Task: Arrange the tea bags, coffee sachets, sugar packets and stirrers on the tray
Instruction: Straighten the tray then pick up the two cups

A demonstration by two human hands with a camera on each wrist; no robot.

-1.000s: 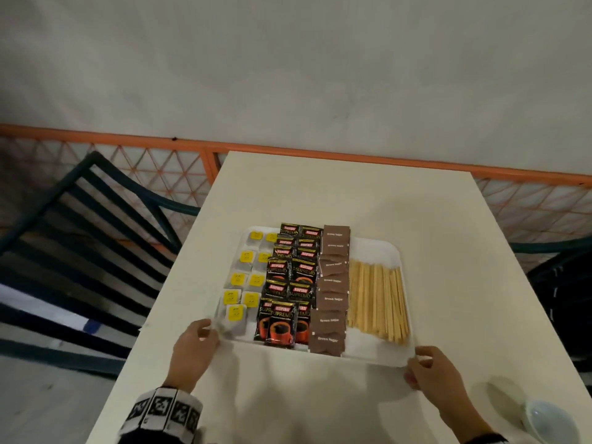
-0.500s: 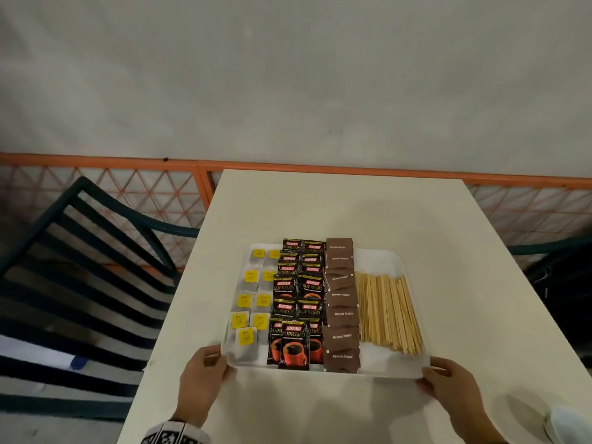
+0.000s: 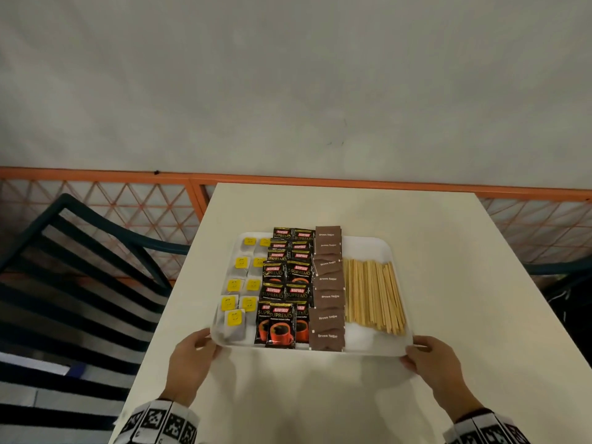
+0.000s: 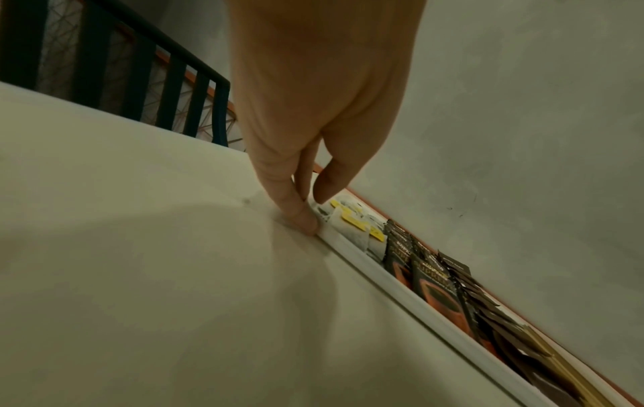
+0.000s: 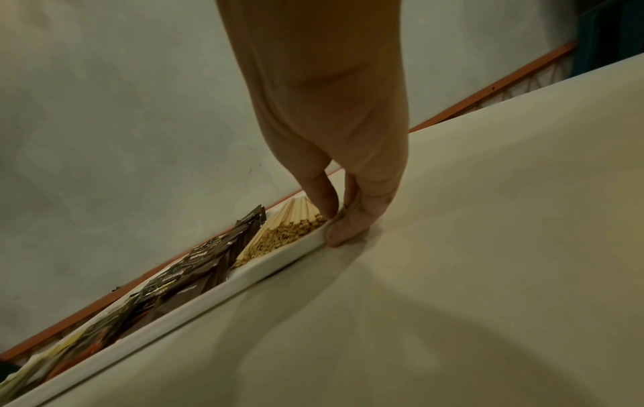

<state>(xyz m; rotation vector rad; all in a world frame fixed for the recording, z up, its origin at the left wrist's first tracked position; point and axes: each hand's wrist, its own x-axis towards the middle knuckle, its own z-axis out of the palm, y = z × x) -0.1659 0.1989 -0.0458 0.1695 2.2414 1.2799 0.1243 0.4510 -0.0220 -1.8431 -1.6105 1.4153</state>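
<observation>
Pinching tray (image 3: 368, 251) near corners w/ L hand (image 3: 189, 360) & R hand (image 3: 432, 360); wrist cams show thumbs over rim.

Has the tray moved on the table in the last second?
Yes. The tray has slid away from the person, toward the far edge of the table.

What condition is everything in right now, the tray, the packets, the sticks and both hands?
Tray: flat on the table, loaded.
Tea bags: two columns.
Coffee sachets: overlapping rows.
Sugar packets: one overlapping column.
Stirrers: lying side by side.
Left hand: pinches near-left corner.
Right hand: pinches near-right corner.
</observation>
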